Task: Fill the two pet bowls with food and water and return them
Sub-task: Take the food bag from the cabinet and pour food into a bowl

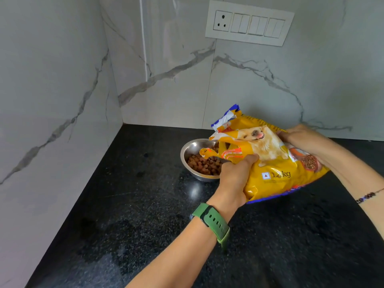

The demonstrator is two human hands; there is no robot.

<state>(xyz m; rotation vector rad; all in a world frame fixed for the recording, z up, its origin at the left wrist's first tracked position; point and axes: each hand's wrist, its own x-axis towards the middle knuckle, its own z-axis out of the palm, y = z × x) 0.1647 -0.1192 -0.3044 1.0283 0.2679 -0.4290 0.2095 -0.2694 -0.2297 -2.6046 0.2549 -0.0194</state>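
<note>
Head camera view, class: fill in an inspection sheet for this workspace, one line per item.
Surface: black speckled counter, some dull smears.
Job's things: steel bowl holding brown kibble; yellow food bag tipped with its open mouth over the bowl. Only one bowl seen.
Clutter: nothing seen.
Hands: left hand grips the bag near its mouth; right hand grips its far end.
Cables: nothing seen.
Surroundings: marble-look walls meeting in a corner; switch panel with a socket.
</note>
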